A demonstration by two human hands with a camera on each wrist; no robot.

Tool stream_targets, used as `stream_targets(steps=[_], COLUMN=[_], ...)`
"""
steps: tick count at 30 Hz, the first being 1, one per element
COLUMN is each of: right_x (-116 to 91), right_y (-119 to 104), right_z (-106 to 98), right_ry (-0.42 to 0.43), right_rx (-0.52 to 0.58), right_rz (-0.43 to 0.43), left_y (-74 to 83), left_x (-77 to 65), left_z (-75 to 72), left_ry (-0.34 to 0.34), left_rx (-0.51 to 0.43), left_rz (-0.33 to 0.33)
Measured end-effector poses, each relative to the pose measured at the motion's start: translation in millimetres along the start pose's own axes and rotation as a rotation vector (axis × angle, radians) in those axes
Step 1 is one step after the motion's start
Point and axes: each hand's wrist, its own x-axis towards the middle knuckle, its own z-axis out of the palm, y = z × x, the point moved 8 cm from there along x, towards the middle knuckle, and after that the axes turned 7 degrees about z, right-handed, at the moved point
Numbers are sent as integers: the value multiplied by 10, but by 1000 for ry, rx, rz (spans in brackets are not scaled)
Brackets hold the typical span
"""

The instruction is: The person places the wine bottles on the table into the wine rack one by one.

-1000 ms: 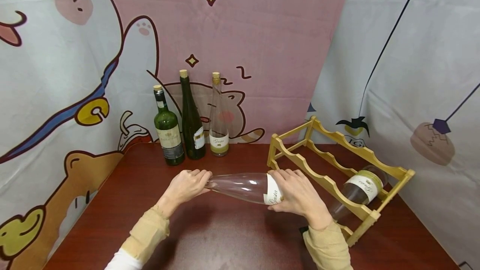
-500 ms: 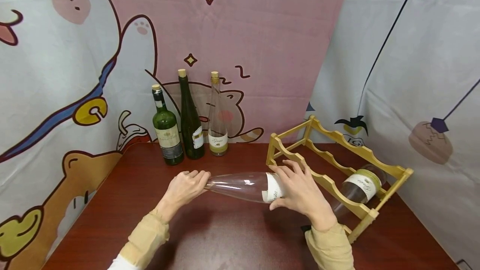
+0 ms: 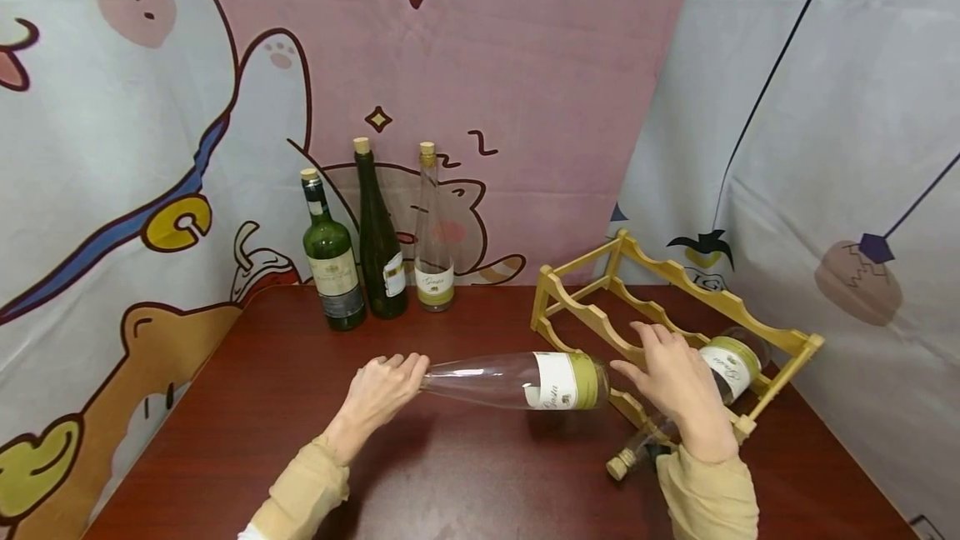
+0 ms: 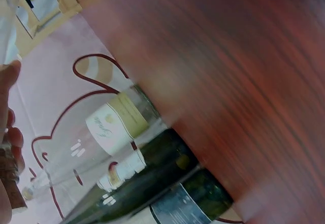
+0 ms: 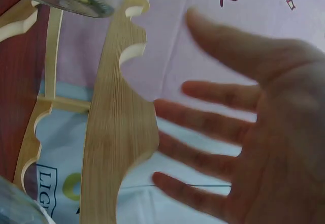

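Observation:
My left hand (image 3: 386, 394) grips the neck of a clear glass wine bottle (image 3: 480, 380), which lies level above the table with its base to the right. The bottle's label (image 3: 557, 382) is white with a green band. In the left wrist view a cork (image 4: 15, 198) shows beside the curled fingers. My right hand (image 3: 675, 382) is off the bottle, just right of its base, with fingers and thumb spread. It overlaps the front rail of a wooden wine rack (image 3: 596, 319). A second clear bottle (image 3: 731, 365) lies in the rack, its corked neck (image 3: 622, 463) pointing toward the front.
Standing at the back left are a green bottle (image 3: 335, 269), a tall dark green bottle (image 3: 381, 248) and a clear corked bottle (image 3: 433, 252). A printed cloth (image 3: 555, 90) hangs behind the dark red table (image 3: 465, 473).
My right hand has let go of the bottle's base and moved right toward the rack, uncovering the label. My left hand still holds the neck, slightly further right and lower.

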Motion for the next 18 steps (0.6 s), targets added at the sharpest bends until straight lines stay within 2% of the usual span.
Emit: stream_targets(steps=[4, 11, 18], right_x=[-28, -37, -41], right_y=[99, 125, 151], right_z=[15, 7, 22], right_ry=[-41, 2, -8], right_rx=[18, 19, 12], right_rz=[48, 36, 43], left_y=[61, 181, 276], left_x=[32, 83, 156], left_z=[43, 82, 144], left_ry=[-37, -32, -52], left_rx=[23, 56, 67], left_rz=[-21, -47, -84])
